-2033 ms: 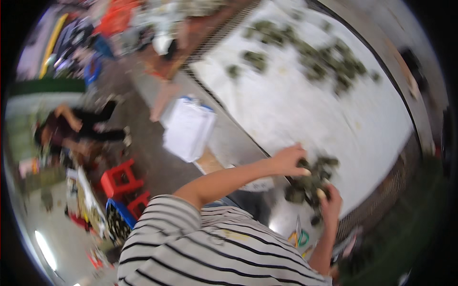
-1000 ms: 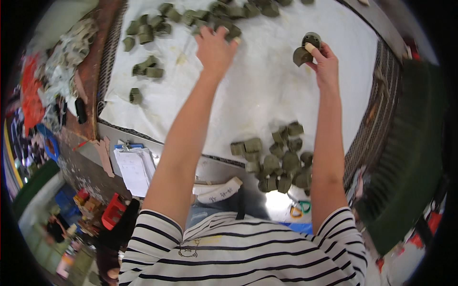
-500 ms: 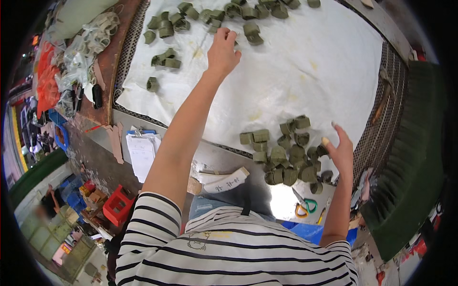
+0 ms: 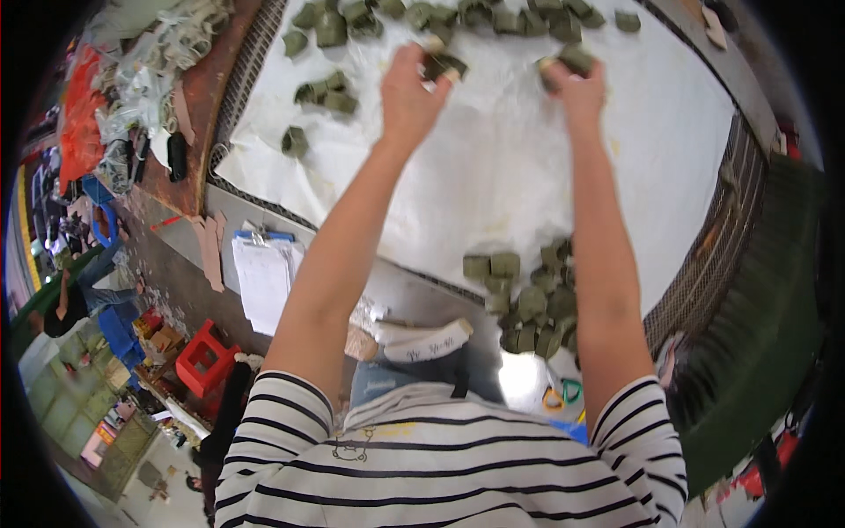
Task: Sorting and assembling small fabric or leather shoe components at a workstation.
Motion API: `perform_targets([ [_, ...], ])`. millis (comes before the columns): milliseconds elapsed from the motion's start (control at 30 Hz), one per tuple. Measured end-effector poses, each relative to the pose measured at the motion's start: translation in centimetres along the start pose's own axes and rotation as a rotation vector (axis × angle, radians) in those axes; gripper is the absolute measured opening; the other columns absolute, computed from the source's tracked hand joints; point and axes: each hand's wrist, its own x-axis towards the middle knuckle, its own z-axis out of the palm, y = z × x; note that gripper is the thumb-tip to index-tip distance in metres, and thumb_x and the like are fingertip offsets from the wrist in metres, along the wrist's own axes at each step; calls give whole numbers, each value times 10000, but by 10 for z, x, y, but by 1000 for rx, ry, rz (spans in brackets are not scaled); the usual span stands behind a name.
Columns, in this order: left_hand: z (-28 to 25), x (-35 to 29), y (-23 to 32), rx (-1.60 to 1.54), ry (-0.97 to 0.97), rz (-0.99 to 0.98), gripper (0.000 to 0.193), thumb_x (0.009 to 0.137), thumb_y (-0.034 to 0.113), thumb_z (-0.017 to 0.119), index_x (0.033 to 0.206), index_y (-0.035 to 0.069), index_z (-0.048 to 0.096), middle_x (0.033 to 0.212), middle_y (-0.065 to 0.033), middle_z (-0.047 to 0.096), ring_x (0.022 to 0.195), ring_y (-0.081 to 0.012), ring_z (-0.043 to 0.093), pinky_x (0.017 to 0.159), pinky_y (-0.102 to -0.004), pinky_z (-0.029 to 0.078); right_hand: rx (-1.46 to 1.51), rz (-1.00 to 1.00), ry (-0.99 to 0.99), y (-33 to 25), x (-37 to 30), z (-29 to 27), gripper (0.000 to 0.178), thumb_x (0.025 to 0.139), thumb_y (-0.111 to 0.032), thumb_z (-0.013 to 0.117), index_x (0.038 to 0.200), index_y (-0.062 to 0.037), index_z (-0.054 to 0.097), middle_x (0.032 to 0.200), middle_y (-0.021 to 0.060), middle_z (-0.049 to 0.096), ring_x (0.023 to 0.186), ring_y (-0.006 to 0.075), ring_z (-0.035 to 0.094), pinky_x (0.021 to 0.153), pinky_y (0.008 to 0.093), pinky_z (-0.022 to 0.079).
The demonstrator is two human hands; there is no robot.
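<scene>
My left hand (image 4: 410,99) is at the far middle of a white cloth (image 4: 493,167), its fingers closed round an olive-green curled piece (image 4: 446,67), which looks like a short rolled band. Off to its right, my right hand (image 4: 579,92) grips another olive-green curled piece (image 4: 576,59) between thumb and fingers. Beyond both hands runs a loose row of similar curled pieces (image 4: 519,22). A heap of them (image 4: 532,304) lies at the near edge, partly hidden by my right forearm. A few more pieces (image 4: 327,91) sit left of my left hand.
Mesh edging (image 4: 704,255) borders the table under the cloth. At the near edge are a clipboard with papers (image 4: 262,273), a curved white strip (image 4: 431,341) and scissors (image 4: 563,394). Plastic bags (image 4: 84,132) lie far left. A red stool (image 4: 205,359) and a person (image 4: 70,304) are lower left.
My right hand has swung from beside the near heap to the far row and now grips a curled piece. My left hand now has a piece plainly in its fingers. The view has shifted slightly.
</scene>
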Motion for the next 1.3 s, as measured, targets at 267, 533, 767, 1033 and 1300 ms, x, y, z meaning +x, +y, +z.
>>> perform_targets([
  [267, -69, -165, 105, -354, -693, -465, 258, 822, 204, 670, 1009, 36, 608, 841, -96, 664, 706, -220, 626, 665, -326, 504, -683, 192, -788, -98, -198, -128, 650, 685, -206, 786, 1233, -7, 498, 1118, 132, 609, 973, 250, 605, 799, 350, 506],
  [533, -119, -199, 85, 13, -567, -270, 417, 768, 230, 687, 1132, 69, 563, 1160, -133, 572, 1055, -337, 557, 880, -424, 470, -937, -182, -748, -105, -265, -108, 615, 705, -184, 756, 1242, -9, 513, 1180, 182, 570, 1070, 363, 550, 918, 400, 448],
  [767, -223, -82, -57, 611, 3, -327, 548, 680, 271, 750, 1120, 23, 536, 1123, -167, 514, 1033, -360, 515, 888, -433, 452, -687, -383, -677, -112, -206, 140, 806, 695, -201, 781, 1371, -58, 366, 1332, 223, 425, 1210, 364, 457, 972, 424, 424],
  [1033, -212, -85, -95, 468, -124, -529, 658, 645, 251, 797, 1174, 50, 461, 1135, -165, 494, 1089, -357, 486, 851, -450, 503, -1300, -408, -619, -64, -168, 316, 786, 670, -332, 794, 1362, -270, 426, 1380, 216, 409, 1227, 505, 403, 942, 526, 444],
  [1300, -243, -81, -121, 457, -76, -624, 544, 734, 335, 730, 1134, 47, 500, 1068, -155, 562, 968, -342, 571, 791, -453, 514, -220, -45, -649, -47, -106, 243, 654, 734, -78, 705, 1339, -101, 456, 1168, 71, 570, 926, 179, 578, 652, 329, 502],
])
